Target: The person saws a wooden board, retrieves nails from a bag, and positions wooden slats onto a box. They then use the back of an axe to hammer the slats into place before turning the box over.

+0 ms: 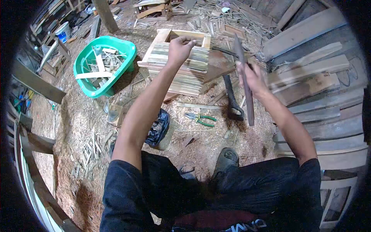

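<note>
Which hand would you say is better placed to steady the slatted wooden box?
Probably the left: the left hand grips the top edge of the wooden box, while the right hand is beside it, closed around a long dark strip.

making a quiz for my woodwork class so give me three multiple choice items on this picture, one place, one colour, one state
1. Where do the pliers lie? A on the person's lap B on the ground near the crate C on a shelf
2. What colour is the basket of wood scraps? A red B green C yellow
3. How is the right hand? A open and empty B flat on the ground C closed on a long dark bar
Key: 1 B, they lie on the ground below the crate; 2 B, its rim is green; 3 C, it wraps the bar.
</note>
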A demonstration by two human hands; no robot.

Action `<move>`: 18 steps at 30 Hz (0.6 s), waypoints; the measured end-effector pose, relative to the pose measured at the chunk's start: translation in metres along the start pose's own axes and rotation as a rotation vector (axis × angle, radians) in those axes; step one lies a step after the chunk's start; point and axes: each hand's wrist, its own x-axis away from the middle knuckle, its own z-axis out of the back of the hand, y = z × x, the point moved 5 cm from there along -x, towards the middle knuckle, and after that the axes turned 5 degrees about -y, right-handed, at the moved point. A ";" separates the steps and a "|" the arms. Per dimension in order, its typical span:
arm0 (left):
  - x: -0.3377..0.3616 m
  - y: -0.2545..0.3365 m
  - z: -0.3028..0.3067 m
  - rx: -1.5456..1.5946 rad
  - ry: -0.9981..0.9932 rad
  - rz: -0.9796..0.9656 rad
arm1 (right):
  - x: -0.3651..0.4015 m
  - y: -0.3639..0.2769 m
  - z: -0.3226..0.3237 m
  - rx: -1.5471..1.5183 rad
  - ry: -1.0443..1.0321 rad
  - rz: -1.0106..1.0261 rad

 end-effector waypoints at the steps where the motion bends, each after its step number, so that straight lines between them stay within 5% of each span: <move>1: 0.004 0.002 -0.005 -0.028 -0.026 0.028 | 0.001 0.009 -0.001 -0.035 -0.014 -0.043; 2: 0.011 0.003 -0.008 -0.059 -0.050 0.053 | 0.005 0.026 0.002 -0.023 0.037 -0.250; 5: 0.015 -0.001 -0.018 -0.181 -0.094 0.032 | 0.006 0.063 -0.004 -0.379 -0.192 -0.462; 11: -0.004 -0.005 -0.025 -0.375 -0.124 0.082 | -0.033 0.036 -0.006 -0.223 -0.050 -0.274; 12: -0.008 -0.011 -0.028 -0.297 -0.167 0.210 | -0.042 0.040 -0.004 -0.137 -0.024 -0.243; 15: -0.026 -0.023 -0.041 -0.486 -0.137 -0.039 | -0.070 0.058 -0.005 -0.083 0.040 -0.173; 18: -0.033 -0.033 -0.049 -0.522 -0.165 -0.010 | -0.118 0.087 -0.012 -0.048 0.099 -0.006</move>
